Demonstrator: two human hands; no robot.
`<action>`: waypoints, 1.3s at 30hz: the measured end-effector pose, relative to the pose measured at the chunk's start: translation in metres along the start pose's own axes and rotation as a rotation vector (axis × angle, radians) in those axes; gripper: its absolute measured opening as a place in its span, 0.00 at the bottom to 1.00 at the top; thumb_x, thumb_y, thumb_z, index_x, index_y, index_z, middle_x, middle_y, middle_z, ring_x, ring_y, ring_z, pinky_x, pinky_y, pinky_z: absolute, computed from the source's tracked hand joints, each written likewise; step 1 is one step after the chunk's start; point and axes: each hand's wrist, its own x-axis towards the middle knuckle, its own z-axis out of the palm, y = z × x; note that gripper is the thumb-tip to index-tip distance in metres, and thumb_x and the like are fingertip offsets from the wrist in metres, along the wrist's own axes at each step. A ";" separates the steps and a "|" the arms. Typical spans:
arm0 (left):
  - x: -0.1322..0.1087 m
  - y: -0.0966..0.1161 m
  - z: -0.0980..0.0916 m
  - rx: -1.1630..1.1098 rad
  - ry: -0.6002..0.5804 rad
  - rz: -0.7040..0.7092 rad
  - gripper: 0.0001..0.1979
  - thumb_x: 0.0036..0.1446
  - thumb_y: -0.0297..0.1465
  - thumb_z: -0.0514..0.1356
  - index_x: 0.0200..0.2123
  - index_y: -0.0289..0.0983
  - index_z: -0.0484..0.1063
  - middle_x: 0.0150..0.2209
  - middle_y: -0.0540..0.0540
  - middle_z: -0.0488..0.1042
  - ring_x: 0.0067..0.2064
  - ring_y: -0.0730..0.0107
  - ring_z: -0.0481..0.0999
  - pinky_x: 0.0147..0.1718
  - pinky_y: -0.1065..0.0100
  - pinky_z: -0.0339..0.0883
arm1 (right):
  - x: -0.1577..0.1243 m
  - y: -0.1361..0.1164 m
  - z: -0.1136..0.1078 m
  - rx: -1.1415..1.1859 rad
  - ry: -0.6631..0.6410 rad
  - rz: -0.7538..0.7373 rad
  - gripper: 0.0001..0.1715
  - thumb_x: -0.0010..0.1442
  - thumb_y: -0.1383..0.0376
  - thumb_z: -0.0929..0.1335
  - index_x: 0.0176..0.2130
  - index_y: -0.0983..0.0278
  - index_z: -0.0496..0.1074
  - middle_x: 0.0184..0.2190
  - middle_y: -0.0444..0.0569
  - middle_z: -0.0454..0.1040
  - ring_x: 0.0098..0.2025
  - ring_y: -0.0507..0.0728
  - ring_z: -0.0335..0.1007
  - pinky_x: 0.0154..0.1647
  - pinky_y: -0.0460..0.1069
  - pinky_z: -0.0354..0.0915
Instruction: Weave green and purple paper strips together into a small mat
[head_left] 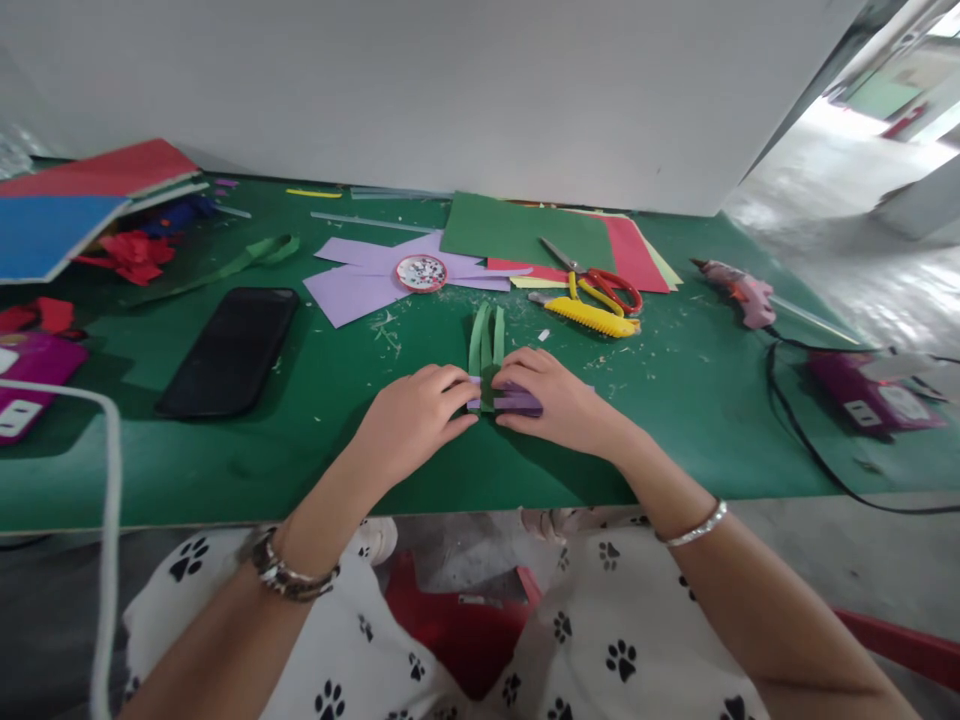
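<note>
Green paper strips, bent into narrow loops, lie near the table's front edge between my hands, their loops pointing away from me. A purple paper strip crosses their lower end. My left hand pinches the purple strip's left end between thumb and fingers. On the other side, my right hand is closed on the same strip, partly covering it. Beyond them lie purple paper pieces with a round, speckled red-rimmed disc on top.
Scissors and a yellow cutter lie beyond my right hand, before stacked coloured sheets. A black phone is at left. A pink glue gun and its cable are at right.
</note>
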 end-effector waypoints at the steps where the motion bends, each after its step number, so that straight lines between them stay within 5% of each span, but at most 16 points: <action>1: 0.000 0.000 0.000 0.019 0.001 0.012 0.07 0.56 0.30 0.57 0.39 0.38 0.71 0.41 0.47 0.73 0.40 0.66 0.72 0.30 0.70 0.65 | 0.000 0.000 0.000 -0.006 0.004 0.000 0.12 0.51 0.67 0.68 0.38 0.65 0.67 0.38 0.51 0.66 0.41 0.58 0.62 0.44 0.55 0.62; 7: -0.001 -0.001 0.000 0.091 0.003 0.059 0.05 0.57 0.29 0.56 0.35 0.37 0.71 0.39 0.47 0.74 0.37 0.66 0.73 0.27 0.69 0.64 | -0.003 -0.002 0.002 -0.060 0.032 -0.015 0.10 0.52 0.66 0.67 0.38 0.64 0.68 0.40 0.52 0.66 0.42 0.58 0.62 0.45 0.55 0.62; 13: -0.001 -0.003 0.002 -0.007 0.001 0.037 0.07 0.57 0.32 0.55 0.36 0.35 0.70 0.50 0.42 0.68 0.42 0.63 0.72 0.32 0.66 0.66 | -0.002 -0.001 0.004 -0.076 0.043 -0.029 0.08 0.53 0.66 0.67 0.36 0.63 0.69 0.40 0.52 0.66 0.41 0.58 0.63 0.44 0.54 0.62; 39: 0.000 -0.001 0.002 -0.084 -0.064 -0.020 0.07 0.57 0.30 0.57 0.39 0.35 0.68 0.49 0.42 0.69 0.47 0.58 0.67 0.40 0.61 0.64 | 0.000 -0.002 0.010 0.008 0.087 0.062 0.09 0.52 0.69 0.65 0.37 0.63 0.66 0.41 0.52 0.65 0.44 0.59 0.61 0.49 0.57 0.58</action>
